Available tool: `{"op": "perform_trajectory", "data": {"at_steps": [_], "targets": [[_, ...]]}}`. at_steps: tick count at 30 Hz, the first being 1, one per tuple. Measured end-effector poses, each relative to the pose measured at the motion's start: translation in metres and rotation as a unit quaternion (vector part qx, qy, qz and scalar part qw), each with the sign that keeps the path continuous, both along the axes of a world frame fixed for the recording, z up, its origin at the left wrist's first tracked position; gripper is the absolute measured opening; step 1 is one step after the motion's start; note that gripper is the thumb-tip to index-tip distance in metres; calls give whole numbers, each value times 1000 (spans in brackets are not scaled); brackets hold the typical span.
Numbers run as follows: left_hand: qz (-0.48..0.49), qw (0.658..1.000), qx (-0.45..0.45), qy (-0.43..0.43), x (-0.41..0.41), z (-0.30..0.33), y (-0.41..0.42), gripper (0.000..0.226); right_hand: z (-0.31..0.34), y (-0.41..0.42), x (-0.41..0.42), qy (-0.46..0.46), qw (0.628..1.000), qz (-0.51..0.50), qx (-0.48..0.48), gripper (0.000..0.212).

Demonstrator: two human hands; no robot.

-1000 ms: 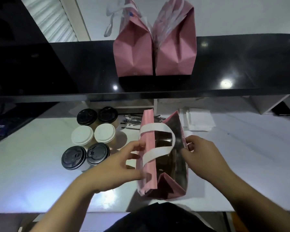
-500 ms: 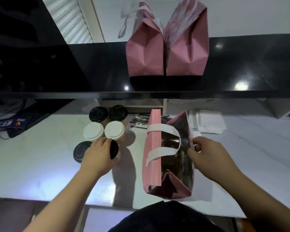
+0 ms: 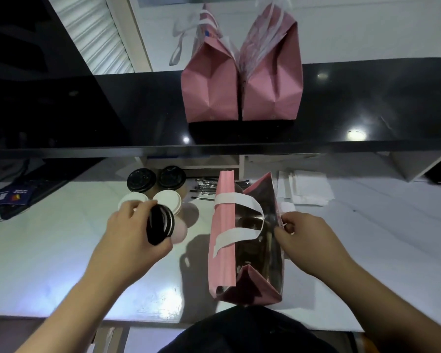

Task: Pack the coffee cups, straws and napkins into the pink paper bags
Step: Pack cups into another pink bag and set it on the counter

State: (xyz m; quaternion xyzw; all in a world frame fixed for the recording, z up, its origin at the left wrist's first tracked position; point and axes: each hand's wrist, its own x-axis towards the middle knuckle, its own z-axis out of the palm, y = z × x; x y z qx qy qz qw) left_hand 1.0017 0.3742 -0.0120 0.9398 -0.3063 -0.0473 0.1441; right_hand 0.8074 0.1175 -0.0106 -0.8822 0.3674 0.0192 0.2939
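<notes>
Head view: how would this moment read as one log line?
left hand: holds black-lidded cup | right hand: holds open pink bag | cup not yet bagged

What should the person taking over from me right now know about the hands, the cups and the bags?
Left hand: holds a black-lidded cup, tilted, lifted beside the open bag.
Right hand: pinches the open bag's right edge, keeping it open.
On the counter: two white-lidded cups, two black-lidded cups, straws, napkins.
On the black shelf: two pink bags standing side by side.
Done: bag opened, one cup picked up.
Left: cups, straws and napkins still unpacked.
</notes>
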Motion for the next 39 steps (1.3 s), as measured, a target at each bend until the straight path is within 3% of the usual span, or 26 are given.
{"op": "perform_trajectory", "data": {"at_steps": [4, 8, 10, 18, 21, 26, 32, 39], "targets": [[-77, 983, -152, -69, -22, 66, -23, 85, 3, 0, -1, 2, 1000, -2, -1, 43], [-167, 964, -205, -37, -46, 88, -75, 82, 0, -2, -4, -6, 1000, 1, 3, 33], [-207, 963, -173, -30, -51, 79, -103, 82, -1, -4, -6, -12, 1000, -1, 3, 26], [-303, 952, 42, -5, -37, 19, -166, 85, -11, -12, -15, -35, 999, -13, -25, 39], [-325, 940, 89, -51, -40, 7, -181, 81, -10, -16, -14, -39, 999, -14, -27, 39], [-326, 932, 110, -113, -49, 1, -189, 76, -8, -22, -13, -32, 999, -19, -31, 31], [-359, 915, 164, -82, -55, -20, -194, 63, -12, -24, -12, -30, 999, -19, -34, 33], [-339, 915, 207, -65, -53, -51, -212, 65, -16, -30, -13, -30, 998, -17, -50, 26]]}}
